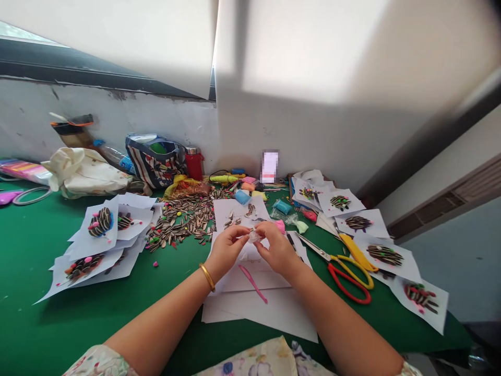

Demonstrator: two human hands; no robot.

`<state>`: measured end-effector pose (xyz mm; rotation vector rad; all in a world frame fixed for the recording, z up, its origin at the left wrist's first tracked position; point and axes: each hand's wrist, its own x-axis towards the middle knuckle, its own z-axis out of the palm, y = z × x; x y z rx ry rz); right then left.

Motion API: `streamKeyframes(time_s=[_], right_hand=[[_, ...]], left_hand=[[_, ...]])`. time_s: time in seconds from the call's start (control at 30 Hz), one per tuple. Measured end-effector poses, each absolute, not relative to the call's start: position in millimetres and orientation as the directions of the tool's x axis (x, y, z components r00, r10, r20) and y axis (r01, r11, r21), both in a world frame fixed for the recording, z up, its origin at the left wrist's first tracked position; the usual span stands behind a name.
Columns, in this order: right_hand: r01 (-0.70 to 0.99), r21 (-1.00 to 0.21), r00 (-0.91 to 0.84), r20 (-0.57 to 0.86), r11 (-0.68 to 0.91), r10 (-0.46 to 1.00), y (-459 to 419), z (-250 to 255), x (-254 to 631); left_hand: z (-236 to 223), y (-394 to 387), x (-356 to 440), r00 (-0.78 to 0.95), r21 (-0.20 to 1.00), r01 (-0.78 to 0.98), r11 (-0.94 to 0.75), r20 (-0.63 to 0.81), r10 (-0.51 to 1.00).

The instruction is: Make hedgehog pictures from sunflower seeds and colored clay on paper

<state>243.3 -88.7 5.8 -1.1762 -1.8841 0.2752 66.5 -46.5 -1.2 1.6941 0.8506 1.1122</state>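
Note:
My left hand (227, 248) and my right hand (276, 246) meet over a stack of white paper sheets (270, 308) on the green table (39, 250). Both pinch a small clear plastic wrapper (253, 236) between their fingertips. A gold bangle (207, 277) circles my left wrist. A thin pink clay strip (253, 282) lies on the paper just below the hands. A pile of striped sunflower seeds (180, 222) lies beyond my left hand.
Finished seed pictures on paper lie at the left (99, 224) and right (385, 256). Red scissors (346, 282) and yellow scissors (356, 253) rest right of the hands. Coloured clay packets (282, 207), a striped bag (154, 162), a red flask (193, 163) and a white cloth bag (84, 172) line the wall.

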Motion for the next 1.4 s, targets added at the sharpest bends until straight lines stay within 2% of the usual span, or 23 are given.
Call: streamKeyframes(time_s=[0.13, 0.23, 0.33, 0.43, 0.57, 0.73, 0.87, 1.0, 1.1, 1.2, 1.4], right_hand=[[0.590, -0.570, -0.184, 0.594, 0.572, 0.783, -93, 3, 237], [0.580, -0.579, -0.186, 0.591, 0.573, 0.785, -95, 0, 236], [0.597, -0.601, -0.115, 0.591, 0.531, 0.799, -96, -4, 237], [0.612, -0.655, -0.039, 0.535, 0.443, 0.844, -98, -8, 237], [0.595, -0.698, -0.024, 0.479, 0.398, 0.877, -99, -10, 234], [0.581, -0.642, -0.056, 0.582, 0.501, 0.811, -99, -5, 237], [0.567, -0.628, -0.084, 0.599, 0.533, 0.796, -100, 3, 242], [0.560, -0.635, -0.083, 0.595, 0.531, 0.799, -101, 3, 244], [0.547, -0.639, -0.066, 0.611, 0.540, 0.789, -100, 0, 244], [0.538, -0.651, -0.075, 0.596, 0.535, 0.800, -98, -2, 244], [0.576, -0.653, -0.114, 0.532, 0.492, 0.839, -98, -2, 245]], left_hand=[[0, -47, 60, 0.375, 0.876, 0.095, -0.472, 0.408, 0.832], [2, -50, 57, 0.403, 0.888, 0.074, -0.454, 0.390, 0.828], [1, -53, 58, 0.366, 0.952, 0.030, -0.304, 0.273, 0.890], [1, -56, 61, 0.323, 0.990, -0.123, -0.075, 0.112, 0.940], [3, -62, 68, 0.347, 0.902, -0.373, 0.216, -0.080, 0.935], [5, -67, 71, 0.383, 0.868, -0.408, 0.283, -0.119, 0.916], [2, -65, 68, 0.357, 0.918, -0.343, 0.200, -0.069, 0.932], [0, -61, 62, 0.357, 0.988, -0.125, -0.091, 0.131, 0.925], [2, -58, 59, 0.393, 0.948, 0.014, -0.319, 0.288, 0.873], [4, -56, 57, 0.422, 0.877, 0.117, -0.465, 0.380, 0.823], [3, -58, 56, 0.451, 0.819, 0.250, -0.516, 0.373, 0.811]])
